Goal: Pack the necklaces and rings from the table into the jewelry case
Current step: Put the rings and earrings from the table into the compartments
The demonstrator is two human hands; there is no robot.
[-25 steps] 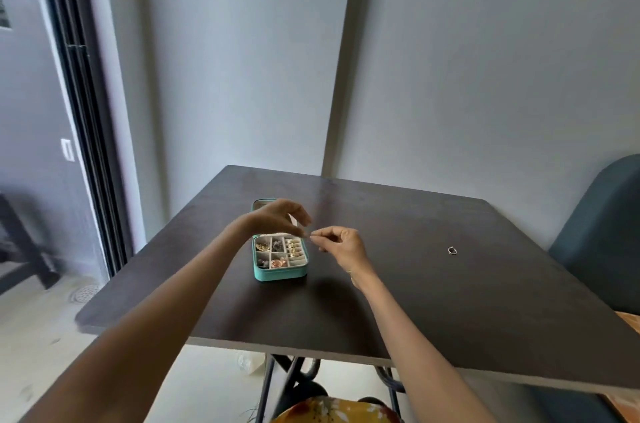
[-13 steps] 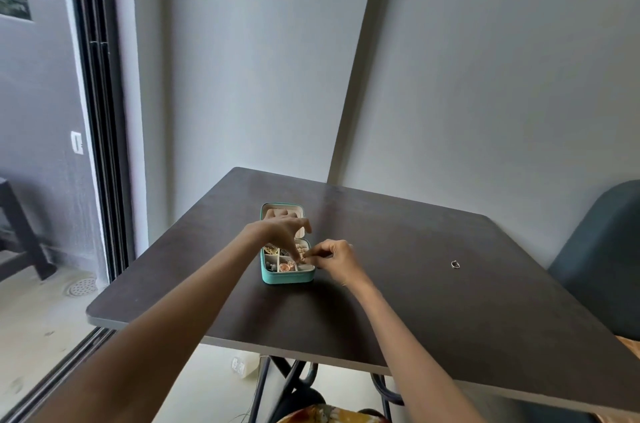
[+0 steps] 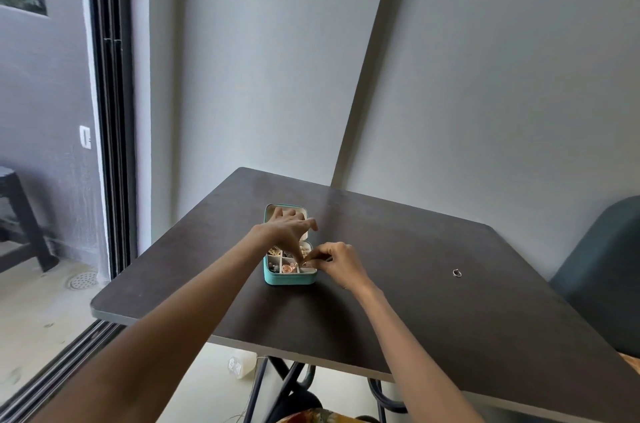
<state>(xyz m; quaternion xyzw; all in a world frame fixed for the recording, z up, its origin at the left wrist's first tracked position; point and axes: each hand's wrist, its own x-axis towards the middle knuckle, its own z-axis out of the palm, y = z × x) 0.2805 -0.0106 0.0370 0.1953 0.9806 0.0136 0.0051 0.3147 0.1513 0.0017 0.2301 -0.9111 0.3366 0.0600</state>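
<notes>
- We see the teal jewelry case (image 3: 289,279) lying open near the middle of the dark table (image 3: 450,318), its lid flat behind the compartment tray.
- Several compartments already hold small pieces, gold and copper-coloured; we cannot tell rings from necklaces at this size, but most of the packing looks done.
- Our left hand (image 3: 289,232) reaches over the tray, thumb and forefinger brought together and pointing down into a middle compartment, the other fingers spread over the lid. Whether it pinches something we cannot tell.
- Our right hand (image 3: 334,261) sits at the tray's right edge with curled fingers, its fingertips pinched just above the near right compartment. What it grips, if anything, is too small to make out.
- One ring (image 3: 457,272) lies alone on the table, well apart to the right of the case. We judge it is what remains to be packed.
- A dark chair (image 3: 602,270) stands at the table's right side, and a stool (image 3: 20,214) beyond the sliding door at left. Nothing lies between the case and the ring.
</notes>
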